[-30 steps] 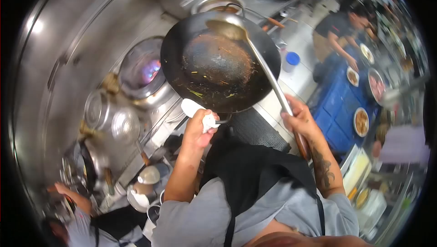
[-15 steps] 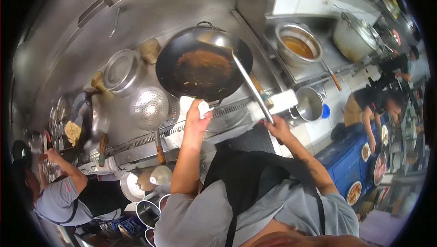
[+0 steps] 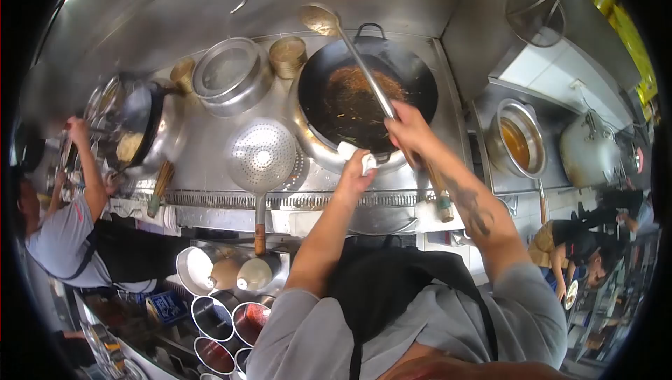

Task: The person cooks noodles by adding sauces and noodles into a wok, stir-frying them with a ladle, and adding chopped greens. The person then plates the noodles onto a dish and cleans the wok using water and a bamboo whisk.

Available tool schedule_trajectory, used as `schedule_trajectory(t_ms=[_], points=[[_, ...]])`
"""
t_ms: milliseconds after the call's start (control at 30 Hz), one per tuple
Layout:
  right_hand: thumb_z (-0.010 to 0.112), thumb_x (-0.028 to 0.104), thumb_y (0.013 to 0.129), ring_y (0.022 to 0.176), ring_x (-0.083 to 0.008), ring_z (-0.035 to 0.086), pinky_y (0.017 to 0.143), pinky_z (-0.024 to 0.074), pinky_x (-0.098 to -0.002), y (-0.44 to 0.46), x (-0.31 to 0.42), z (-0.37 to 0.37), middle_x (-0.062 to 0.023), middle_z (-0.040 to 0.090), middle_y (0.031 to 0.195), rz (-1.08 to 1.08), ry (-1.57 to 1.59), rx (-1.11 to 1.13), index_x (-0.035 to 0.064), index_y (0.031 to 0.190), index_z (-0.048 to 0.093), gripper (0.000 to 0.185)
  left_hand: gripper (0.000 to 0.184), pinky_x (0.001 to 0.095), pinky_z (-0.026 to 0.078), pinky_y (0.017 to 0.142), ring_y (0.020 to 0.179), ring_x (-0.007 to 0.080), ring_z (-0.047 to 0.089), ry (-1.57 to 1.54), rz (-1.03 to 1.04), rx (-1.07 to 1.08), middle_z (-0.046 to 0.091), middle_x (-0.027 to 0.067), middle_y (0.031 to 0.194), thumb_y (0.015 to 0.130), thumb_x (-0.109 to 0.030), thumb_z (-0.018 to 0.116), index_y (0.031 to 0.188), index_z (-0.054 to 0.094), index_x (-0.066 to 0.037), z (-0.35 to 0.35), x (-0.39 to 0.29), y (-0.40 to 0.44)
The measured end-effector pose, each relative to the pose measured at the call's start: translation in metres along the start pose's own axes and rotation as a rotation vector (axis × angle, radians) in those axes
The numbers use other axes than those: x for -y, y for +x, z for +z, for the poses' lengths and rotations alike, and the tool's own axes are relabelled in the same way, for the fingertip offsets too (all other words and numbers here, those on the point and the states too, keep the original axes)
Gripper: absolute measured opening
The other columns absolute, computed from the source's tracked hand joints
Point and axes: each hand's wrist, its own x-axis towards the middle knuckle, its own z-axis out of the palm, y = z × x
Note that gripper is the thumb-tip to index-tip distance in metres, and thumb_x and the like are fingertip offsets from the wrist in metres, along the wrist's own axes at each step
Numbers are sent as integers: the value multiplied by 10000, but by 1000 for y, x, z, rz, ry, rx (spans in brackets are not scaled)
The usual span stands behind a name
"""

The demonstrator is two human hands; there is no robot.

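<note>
A black wok (image 3: 367,93) with dark brown residue and small green bits rests on the stove at the centre. My left hand (image 3: 358,175) is closed around a folded white cloth (image 3: 367,161) at the wok's near handle. The fingers of my right hand (image 3: 408,128) wrap round the long handle of a metal ladle (image 3: 321,19). Its bowl is up beyond the wok's far left rim, with a brownish coating inside.
A perforated strainer (image 3: 263,154) and a lidded steel pot (image 3: 227,72) stand left of the wok. To the right is a pot of amber liquid (image 3: 516,143). Containers (image 3: 213,315) sit at the lower left. A co-worker (image 3: 70,226) stands at far left.
The view has swung rightward along the stove. The wok, earlier held up off the burner, now rests on it. The ladle has moved from over the wok to beyond its left rim.
</note>
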Motion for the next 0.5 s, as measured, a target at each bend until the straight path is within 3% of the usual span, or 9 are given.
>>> schedule_trajectory(t_ms=[33, 67, 200, 300, 333, 367, 400, 467, 500], points=[[526, 55, 839, 460, -95, 505, 409, 397, -272, 29, 13, 8, -13, 491, 594, 26, -22, 23, 5, 1019, 549, 188, 150, 259, 387, 437, 612, 140, 526, 9, 8, -38, 562, 14, 733, 851, -273, 591, 908, 547, -141, 9, 0, -2], [526, 65, 835, 469, -110, 527, 414, 404, -278, 64, 14, 18, -28, 507, 591, 26, -55, 34, -11, 992, 557, 177, 258, 261, 395, 448, 691, 148, 554, 41, -18, -227, 585, 19, 831, 853, -364, 602, 994, 553, -154, 23, -2, -13], [557, 135, 813, 501, -185, 586, 446, 435, -364, 191, 9, 75, -91, 577, 587, 108, -285, 21, -49, 808, 597, 189, 382, 283, 446, 508, 759, 154, 583, 215, 203, -266, 600, 37, 896, 854, -425, 605, 1078, 535, -124, 11, 8, -73], [568, 121, 791, 510, -226, 586, 478, 440, -430, 250, 12, 116, -99, 592, 573, 221, -309, 47, -14, 688, 618, 177, 321, 337, 486, 614, 741, 164, 602, 462, 220, -240, 604, 65, 853, 834, -258, 655, 1058, 538, -60, -14, 7, -141], [563, 125, 774, 490, -223, 555, 474, 442, -392, 259, 25, 126, -110, 590, 580, 336, -236, 145, 7, 661, 593, 166, 289, 322, 489, 602, 729, 173, 603, 513, 337, -306, 597, 52, 819, 803, -167, 673, 1031, 546, -42, -27, 16, -155], [559, 128, 757, 470, -220, 524, 469, 443, -354, 269, 39, 134, -120, 588, 587, 450, -163, 239, 28, 633, 569, 159, 267, 297, 466, 501, 651, 159, 599, 561, 422, -334, 595, 50, 795, 813, -180, 662, 1015, 540, -56, -46, 25, -166], [547, 103, 754, 489, -222, 523, 472, 443, -342, 294, 32, 142, -120, 574, 588, 492, 197, 271, 30, 642, 547, 133, 245, 273, 443, 400, 573, 146, 595, 607, 503, -365, 594, 47, 770, 823, -192, 651, 999, 533, -69, -64, 36, -177], [541, 48, 750, 547, -224, 529, 488, 443, -320, 323, 27, 151, -107, 534, 587, 568, 824, 297, 36, 673, 490, 93, 270, 299, 475, 552, 685, 160, 590, 526, 370, -473, 587, 47, 820, 795, -148, 680, 1000, 541, -41, -89, 51, -213], [545, 43, 746, 556, -223, 530, 494, 442, -317, 325, 26, 167, -109, 536, 598, 599, 953, 253, 36, 682, 493, 83, 283, 311, 491, 627, 741, 167, 588, 480, 312, -529, 583, 47, 845, 781, -126, 695, 1000, 545, -27, -98, 48, -231]])
